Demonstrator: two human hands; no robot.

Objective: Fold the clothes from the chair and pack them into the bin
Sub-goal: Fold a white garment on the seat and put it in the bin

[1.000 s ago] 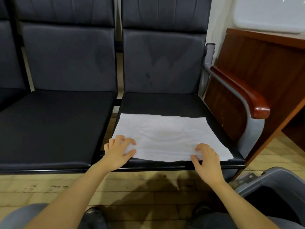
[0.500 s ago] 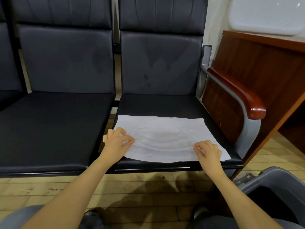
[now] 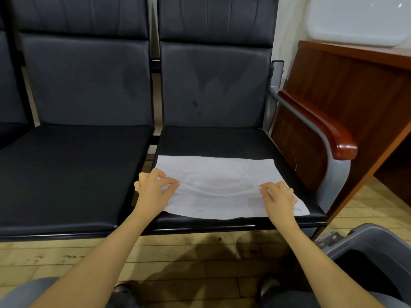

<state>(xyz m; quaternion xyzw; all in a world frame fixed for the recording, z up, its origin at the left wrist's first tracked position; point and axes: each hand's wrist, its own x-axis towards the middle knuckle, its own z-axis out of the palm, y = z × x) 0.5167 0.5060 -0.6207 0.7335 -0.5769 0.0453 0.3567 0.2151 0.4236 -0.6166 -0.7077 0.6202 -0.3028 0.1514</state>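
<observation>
A white folded cloth lies flat on the black seat of the right-hand chair. My left hand pinches the cloth near its left edge. My right hand pinches it near the right edge. A raised ridge of fabric runs across the cloth between the two hands. The grey bin stands on the floor at the lower right, its inside dark.
A second black seat adjoins on the left. A wooden armrest on a grey metal frame borders the right chair. A brown wooden desk stands beyond it. The floor is of light wooden planks.
Both hands have slid forward onto the cloth and closed their fingers on it, drawing up a ridge of fabric between them.
</observation>
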